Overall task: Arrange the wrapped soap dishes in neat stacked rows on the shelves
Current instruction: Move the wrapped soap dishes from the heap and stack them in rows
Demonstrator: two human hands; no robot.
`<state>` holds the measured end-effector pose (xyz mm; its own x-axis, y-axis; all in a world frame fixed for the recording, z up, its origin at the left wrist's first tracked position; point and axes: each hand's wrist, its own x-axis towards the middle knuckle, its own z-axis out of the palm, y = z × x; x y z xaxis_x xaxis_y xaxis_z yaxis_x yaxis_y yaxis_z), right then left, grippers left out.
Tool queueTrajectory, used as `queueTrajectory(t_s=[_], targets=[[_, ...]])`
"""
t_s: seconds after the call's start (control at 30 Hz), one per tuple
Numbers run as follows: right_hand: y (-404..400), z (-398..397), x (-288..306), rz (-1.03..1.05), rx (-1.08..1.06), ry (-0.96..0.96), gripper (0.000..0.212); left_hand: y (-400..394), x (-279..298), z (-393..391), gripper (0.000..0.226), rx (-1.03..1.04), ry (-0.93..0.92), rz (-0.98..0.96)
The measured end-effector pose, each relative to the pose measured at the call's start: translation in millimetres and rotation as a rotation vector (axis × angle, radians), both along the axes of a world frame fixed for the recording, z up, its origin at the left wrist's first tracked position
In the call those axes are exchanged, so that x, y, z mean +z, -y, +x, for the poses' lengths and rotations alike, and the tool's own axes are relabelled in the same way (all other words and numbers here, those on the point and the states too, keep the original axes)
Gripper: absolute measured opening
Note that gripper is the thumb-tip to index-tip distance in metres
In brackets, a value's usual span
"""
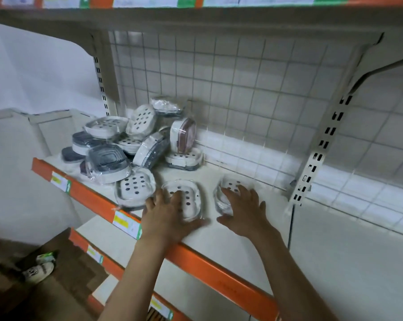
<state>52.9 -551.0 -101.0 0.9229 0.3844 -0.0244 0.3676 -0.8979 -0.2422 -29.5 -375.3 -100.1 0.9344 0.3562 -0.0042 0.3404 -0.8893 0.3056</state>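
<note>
A jumbled pile of wrapped soap dishes [135, 142], white and dark grey, fills the left part of the cream shelf [247, 246]. Two white dishes lie flat apart from the pile near the front. My left hand [165, 216] rests with spread fingers on the nearer white dish [189, 198], which looks blurred. My right hand [244, 209] lies with spread fingers on the right-hand wrapped dish [228, 188]. A third flat dish [135, 186] sits just left of my left hand.
A wire grid back panel [242, 100] closes the shelf behind. The orange front rail [209, 267] carries price labels. A slotted upright [321, 147] stands at the right. Another shelf [196, 22] hangs overhead. Lower shelves and a shoe [40, 269] show at bottom left.
</note>
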Motion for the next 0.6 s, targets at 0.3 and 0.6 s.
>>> queueTrajectory(t_s=[0.3,0.6], targets=[[1,9,-22,0.119,-0.012,0.151,0.065,20,-2,10,0.087,0.087,-0.063,0.092],[7,6,-18,0.191,-0.006,0.239,0.039,46,-10,12,0.062,0.195,0.011,0.134]])
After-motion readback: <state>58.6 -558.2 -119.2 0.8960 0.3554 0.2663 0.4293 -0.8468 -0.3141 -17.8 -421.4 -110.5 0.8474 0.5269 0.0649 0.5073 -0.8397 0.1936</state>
